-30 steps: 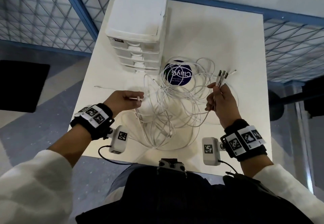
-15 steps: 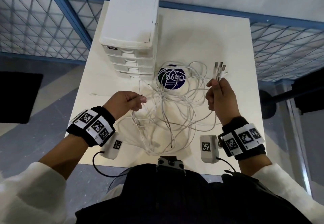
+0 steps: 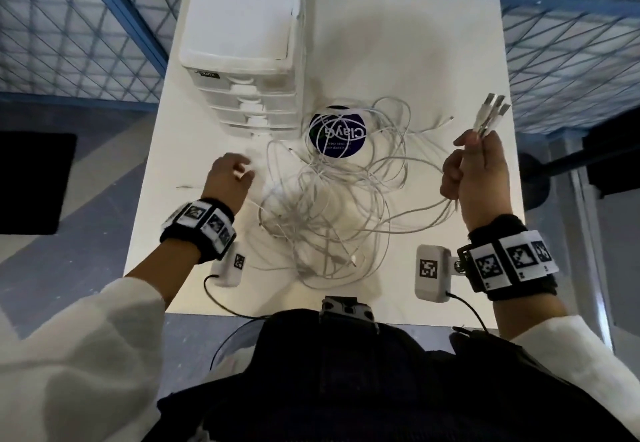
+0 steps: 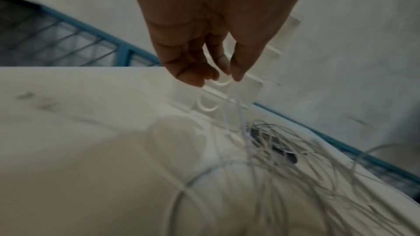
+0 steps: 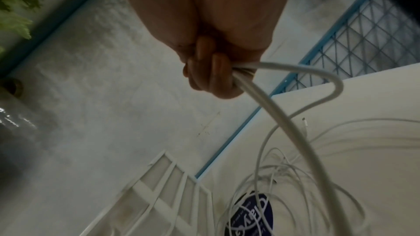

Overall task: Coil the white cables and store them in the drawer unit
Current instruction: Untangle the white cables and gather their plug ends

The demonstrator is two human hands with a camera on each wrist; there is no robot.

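A tangle of white cables (image 3: 332,206) (image 4: 284,150) lies in the middle of the white table (image 3: 398,43). My right hand (image 3: 472,142) (image 5: 218,78) is raised at the right and grips three cable ends, their USB plugs (image 3: 491,109) sticking up past the fingers. The cables trail down from it to the pile (image 5: 295,150). My left hand (image 3: 247,170) (image 4: 218,78) hovers left of the pile, just in front of the white drawer unit (image 3: 242,26) (image 4: 250,87) (image 5: 159,195). Its fingers hang loosely curled with nothing between them, though that view is blurred. All drawers look closed.
A round dark blue sticker (image 3: 337,135) (image 5: 250,218) lies under the cables beside the drawer unit. One loose plug end (image 3: 450,118) points right. Blue mesh fencing (image 3: 86,26) borders the table at the left, back and right. Bare tabletop lies behind the pile.
My left hand has let go of the cable end it pinched and moved forward toward the drawer unit. My right hand has moved slightly right and up with the plugs.
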